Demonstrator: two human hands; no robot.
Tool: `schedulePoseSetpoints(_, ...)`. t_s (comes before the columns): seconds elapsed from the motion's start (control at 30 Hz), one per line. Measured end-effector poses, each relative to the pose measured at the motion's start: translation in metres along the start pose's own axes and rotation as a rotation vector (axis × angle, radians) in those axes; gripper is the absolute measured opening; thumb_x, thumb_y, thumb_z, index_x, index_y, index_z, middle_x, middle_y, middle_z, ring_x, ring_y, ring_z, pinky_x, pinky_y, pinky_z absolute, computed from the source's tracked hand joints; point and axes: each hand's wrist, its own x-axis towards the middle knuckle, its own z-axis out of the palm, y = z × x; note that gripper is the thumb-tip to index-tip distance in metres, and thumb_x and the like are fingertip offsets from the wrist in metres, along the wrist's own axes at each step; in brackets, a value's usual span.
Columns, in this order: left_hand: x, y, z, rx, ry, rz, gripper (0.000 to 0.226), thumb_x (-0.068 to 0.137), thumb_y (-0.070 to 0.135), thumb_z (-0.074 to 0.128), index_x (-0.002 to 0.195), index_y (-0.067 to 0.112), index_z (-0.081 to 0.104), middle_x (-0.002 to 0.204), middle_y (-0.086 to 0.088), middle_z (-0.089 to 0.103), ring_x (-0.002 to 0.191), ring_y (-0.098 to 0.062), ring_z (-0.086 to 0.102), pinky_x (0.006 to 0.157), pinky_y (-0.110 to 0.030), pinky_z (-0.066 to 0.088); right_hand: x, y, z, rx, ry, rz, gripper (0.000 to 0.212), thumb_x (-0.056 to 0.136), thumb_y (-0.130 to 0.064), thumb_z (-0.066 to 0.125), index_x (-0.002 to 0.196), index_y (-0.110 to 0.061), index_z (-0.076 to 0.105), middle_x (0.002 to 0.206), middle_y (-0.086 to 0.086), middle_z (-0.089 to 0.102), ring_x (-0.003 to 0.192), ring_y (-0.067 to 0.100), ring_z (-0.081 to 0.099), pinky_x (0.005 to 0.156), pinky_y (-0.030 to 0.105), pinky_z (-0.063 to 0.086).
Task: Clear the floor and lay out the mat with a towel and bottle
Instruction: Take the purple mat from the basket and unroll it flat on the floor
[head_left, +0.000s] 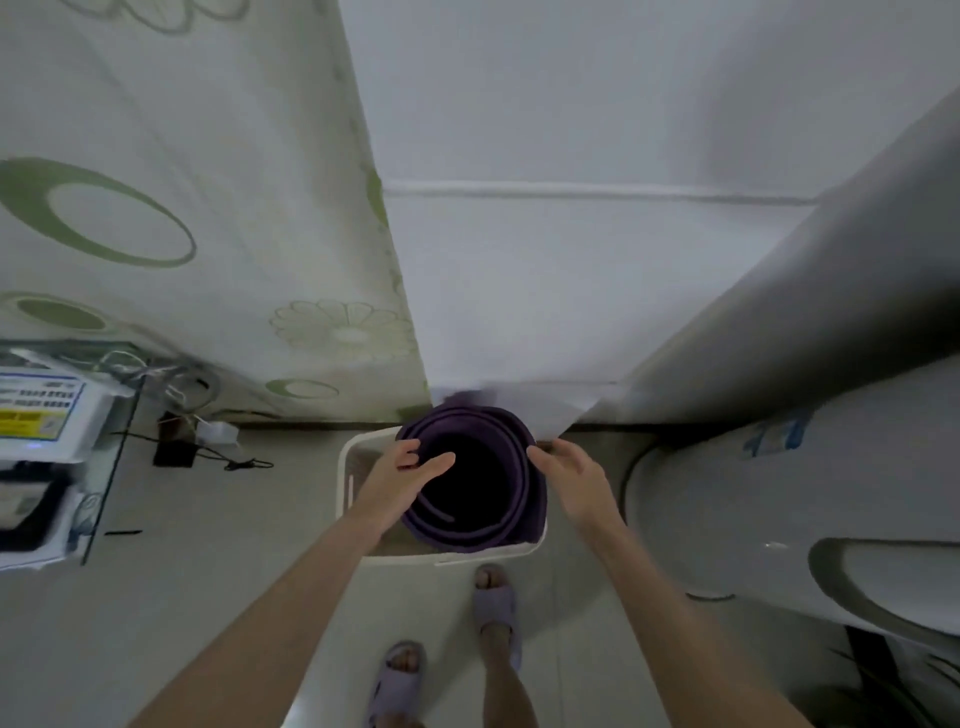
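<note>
Upright inside white plastic basket (405, 559): rolled dark-purple foam mat (536, 499); left grip (410, 467) pinches its top rim; right grip (569, 480) released, fingers spread beside roll, contact unclear. Risks: 1-handed pull lets loose coils telescope or unroll; basket may lift with mat and tip.

No legible text anywhere; blue-and-yellow label (39, 405) on white box (98, 418) too blurred.

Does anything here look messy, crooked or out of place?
Two small things. The purple mat stands on end in a white basket, loosely rolled, with its inner end curling free. On the floor by the curtain, a black adapter and loose cables lie scattered, which looks untidy.
</note>
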Motion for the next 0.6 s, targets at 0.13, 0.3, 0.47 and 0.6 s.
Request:
schedulePoseSetpoints(0.13,0.034,-0.029,0.002,-0.033,0.095,0.057,0.071,0.067,0.056,0.076,0.124,0.018,0.058,0.122,-0.003,0.065,0.111,-0.017,0.062,0.098,-0.039,0.048,0.043,0.011,0.003,0.021,-0.086,0.062,0.059,0.084,-0.027,0.072,0.136,-0.011,0.046,0.126,-0.001,0.061,0.104,0.007,0.061,0.076,0.012,0.049)
schedulePoseSetpoints(0.3,0.074,-0.078,0.004,-0.152,0.225,-0.069,0.107,0.053,0.063,0.083,0.142,0.041,0.028,0.142,0.003,0.048,0.127,-0.022,0.050,0.102,-0.049,0.044,0.084,0.034,0.018,-0.017,-0.089,0.096,0.090,0.072,-0.045,0.078,0.148,-0.024,0.034,0.145,-0.008,0.046,0.129,0.013,0.049,0.106,0.034,0.041)
schedulePoseSetpoints(0.47,0.096,-0.098,0.010,-0.219,0.304,-0.111,0.111,0.058,0.058,0.082,0.148,0.040,0.018,0.136,0.011,0.050,0.123,-0.016,0.051,0.104,-0.045,0.043,0.125,0.056,0.025,-0.133,-0.051,0.115,0.097,0.068,-0.061,0.074,0.149,-0.029,0.033,0.146,-0.009,0.046,0.131,0.016,0.047,0.111,0.041,0.037)
schedulePoseSetpoints(0.6,0.113,-0.116,0.015,-0.204,0.340,-0.106,0.092,0.066,0.057,0.077,0.144,0.034,0.035,0.131,0.010,0.057,0.119,-0.014,0.055,0.104,-0.040,0.045,0.147,0.077,0.034,-0.179,-0.058,0.095,0.080,0.074,-0.060,0.068,0.144,-0.033,0.040,0.131,-0.010,0.058,0.119,0.015,0.056,0.105,0.037,0.042)
